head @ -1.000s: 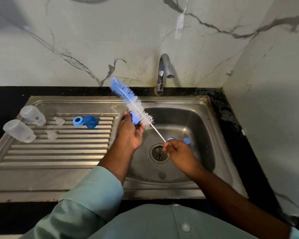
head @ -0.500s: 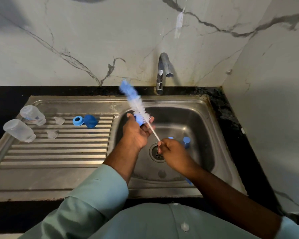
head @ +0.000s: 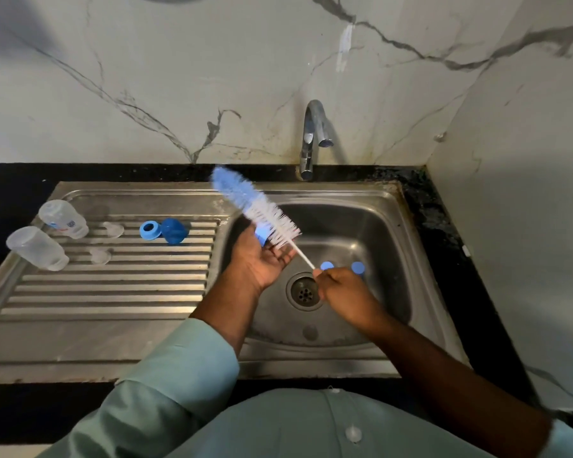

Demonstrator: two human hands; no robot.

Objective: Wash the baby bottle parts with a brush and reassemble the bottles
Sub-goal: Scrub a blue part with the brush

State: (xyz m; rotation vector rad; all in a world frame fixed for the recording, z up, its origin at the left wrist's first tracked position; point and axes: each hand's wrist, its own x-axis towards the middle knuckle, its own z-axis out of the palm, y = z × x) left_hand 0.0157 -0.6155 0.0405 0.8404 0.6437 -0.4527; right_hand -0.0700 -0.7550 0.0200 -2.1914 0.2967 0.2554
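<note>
My right hand (head: 341,292) grips the thin white handle of the bottle brush (head: 255,209) over the sink basin (head: 371,226). The blue and white bristles lie across a small blue bottle part (head: 262,235) that my left hand (head: 262,259) holds at its fingertips, palm partly open. Two clear bottles (head: 52,233) lie on the draining board (head: 113,292) at far left, with two clear teats (head: 113,229) beside them. A blue ring (head: 150,230) and a blue cap (head: 174,230) sit further right on the board. Two blue pieces (head: 343,266) lie in the basin beyond my right hand.
A chrome tap (head: 313,137) stands behind the basin, no water running. The drain (head: 303,292) sits just left of my right hand. A marble wall closes the back and right side. A black counter edges the sink.
The brush has been pushed and drawn back through the blue part, its bristles swinging left and back. My left hand's fingers have loosened from curled to a more open palm.
</note>
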